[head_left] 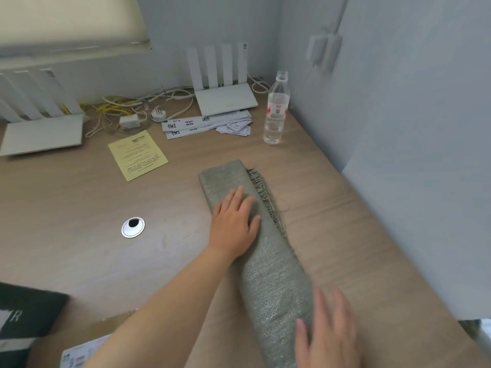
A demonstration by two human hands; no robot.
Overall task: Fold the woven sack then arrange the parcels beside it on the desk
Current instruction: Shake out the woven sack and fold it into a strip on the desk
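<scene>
Two hands lie on the woven sack [271,274] as we look down at the desk [79,248]. The left hand [233,221], fingers straight and slightly spread, presses flat on the far half of the bundle. The right hand [328,333], blurred at the near right, has its fingers extended over the near end and grips nothing that we can see. The sack is already reduced to a long narrow band running from the middle of the desk toward the near right, its frayed edge [265,197] showing along the right side. We judge the lengthwise folds done, though the band may yet need doubling end to end to make a compact packet. The second part of the job looks untouched: at the near left corner a dark parcel [26,312] and a labelled package [85,354] next to it sit well apart from the sack, only partly in view. At the far side stand a water bottle [276,110], a yellow sheet [138,155] and a white router [225,99]. We reckon the desk surface just left of the sack is the likely place for the parcels.
</scene>
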